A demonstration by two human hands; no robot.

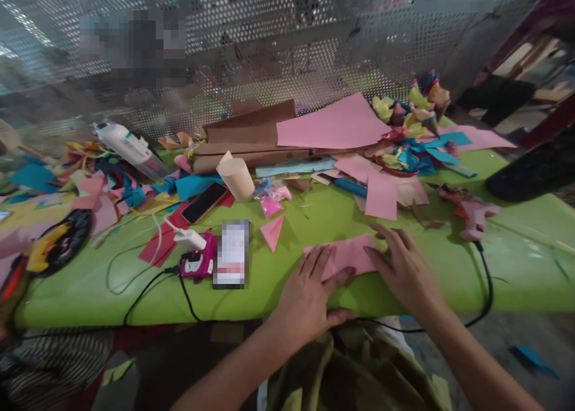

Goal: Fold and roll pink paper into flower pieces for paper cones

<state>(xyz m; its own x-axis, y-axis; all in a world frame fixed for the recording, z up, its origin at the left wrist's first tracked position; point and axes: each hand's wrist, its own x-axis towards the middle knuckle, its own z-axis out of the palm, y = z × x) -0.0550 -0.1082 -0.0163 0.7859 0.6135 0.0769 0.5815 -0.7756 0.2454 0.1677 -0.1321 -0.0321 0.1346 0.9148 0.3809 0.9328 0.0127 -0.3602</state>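
A folded piece of pink paper (348,252) lies flat near the front edge of the green table (269,279). My left hand (309,297) rests on the paper's left end, fingers stretched out and spread. My right hand (402,264) lies flat on its right end, fingers extended and pressing it down. Neither hand grips anything.
A pink glue gun (471,216) with a black cord lies to the right. A small pink triangle (272,231), a phone (204,202), a paper cone (237,177), a pink device (197,264) and piles of coloured paper scraps (413,153) cover the table. A mesh wall (269,69) stands behind.
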